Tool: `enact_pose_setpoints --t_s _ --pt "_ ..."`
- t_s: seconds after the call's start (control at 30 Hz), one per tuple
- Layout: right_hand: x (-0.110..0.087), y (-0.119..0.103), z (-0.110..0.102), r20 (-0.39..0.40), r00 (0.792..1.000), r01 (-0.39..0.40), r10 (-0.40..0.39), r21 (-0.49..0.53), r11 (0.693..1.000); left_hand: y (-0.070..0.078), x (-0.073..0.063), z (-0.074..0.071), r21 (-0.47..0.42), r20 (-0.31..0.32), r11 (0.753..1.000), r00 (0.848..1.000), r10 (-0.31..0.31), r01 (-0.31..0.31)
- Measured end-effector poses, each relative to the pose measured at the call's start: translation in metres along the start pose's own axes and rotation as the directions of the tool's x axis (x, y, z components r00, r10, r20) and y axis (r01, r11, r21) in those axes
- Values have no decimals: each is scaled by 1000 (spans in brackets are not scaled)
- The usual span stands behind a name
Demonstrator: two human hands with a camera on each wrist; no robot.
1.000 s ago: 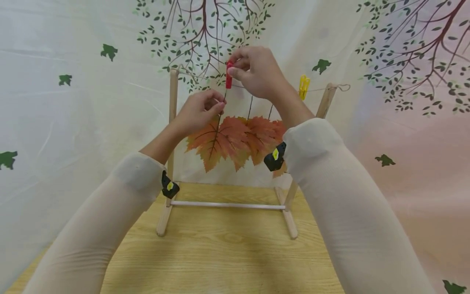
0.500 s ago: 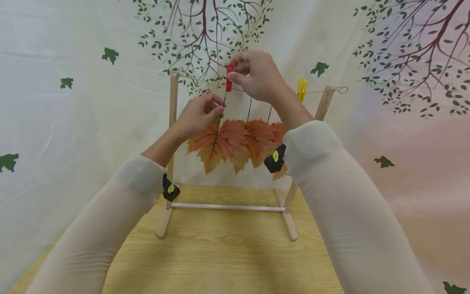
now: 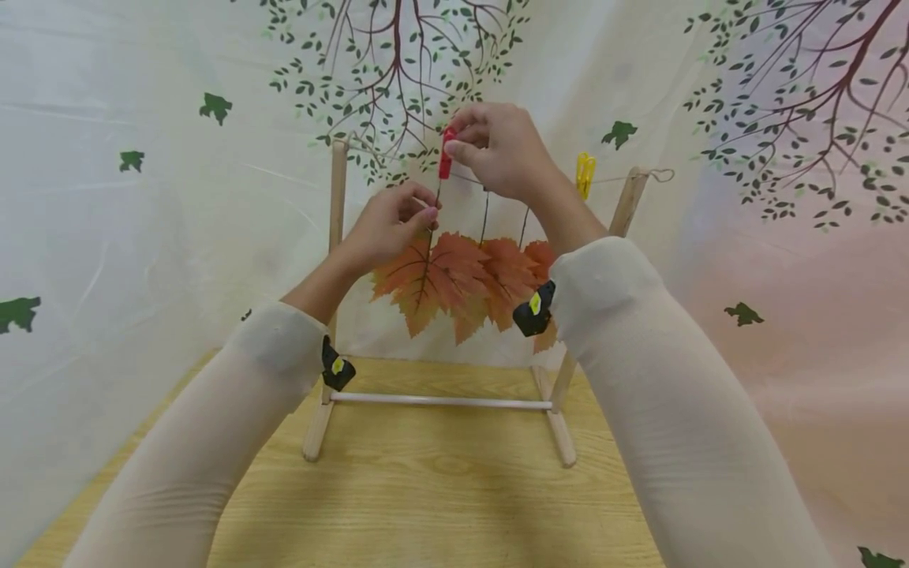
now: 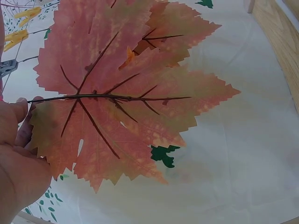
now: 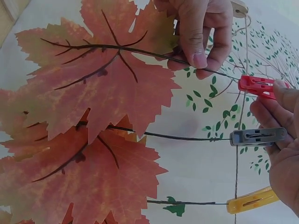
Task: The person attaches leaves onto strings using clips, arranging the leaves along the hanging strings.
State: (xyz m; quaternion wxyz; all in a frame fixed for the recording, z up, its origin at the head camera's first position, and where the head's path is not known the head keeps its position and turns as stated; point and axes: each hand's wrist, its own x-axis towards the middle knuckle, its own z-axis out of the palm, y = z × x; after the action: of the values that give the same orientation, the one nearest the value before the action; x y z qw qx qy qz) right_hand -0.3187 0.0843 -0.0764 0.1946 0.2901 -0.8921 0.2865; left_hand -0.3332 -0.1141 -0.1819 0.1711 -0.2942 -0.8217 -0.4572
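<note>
My left hand (image 3: 390,222) pinches the dark stem of an orange-red artificial maple leaf (image 3: 433,276) between thumb and fingertips. In the left wrist view the leaf blade hides much of that hand's far side. Above it, my right hand (image 3: 506,150) pinches a red clothespin (image 3: 446,156) at its upper end. The clothespin's lower end (image 5: 243,84) is at the string (image 5: 237,179), and the stem's tip meets it there. Alongside, a second leaf (image 5: 107,161) hangs by its stem from a grey clothespin (image 5: 257,136), and a yellow clothespin (image 5: 252,200) holds another stem.
The string spans two wooden posts (image 3: 337,197) of a stand with a white crossbar (image 3: 440,401), on a wood-grain table (image 3: 426,489). Another yellow clothespin (image 3: 585,175) sits on the string near the right post. A printed cloth backdrop (image 3: 163,213) hangs behind.
Both hands have shifted slightly to the right, with the leaf and the red clothespin. The hold on stem and clothespin looks the same.
</note>
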Motion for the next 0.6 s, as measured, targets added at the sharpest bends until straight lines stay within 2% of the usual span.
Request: enact_pose_setpoints --t_s 0.6 --pt "2 4 1 5 1000 14 -14 6 1000 -3 0 0 -19 8 1000 1000 -8 8"
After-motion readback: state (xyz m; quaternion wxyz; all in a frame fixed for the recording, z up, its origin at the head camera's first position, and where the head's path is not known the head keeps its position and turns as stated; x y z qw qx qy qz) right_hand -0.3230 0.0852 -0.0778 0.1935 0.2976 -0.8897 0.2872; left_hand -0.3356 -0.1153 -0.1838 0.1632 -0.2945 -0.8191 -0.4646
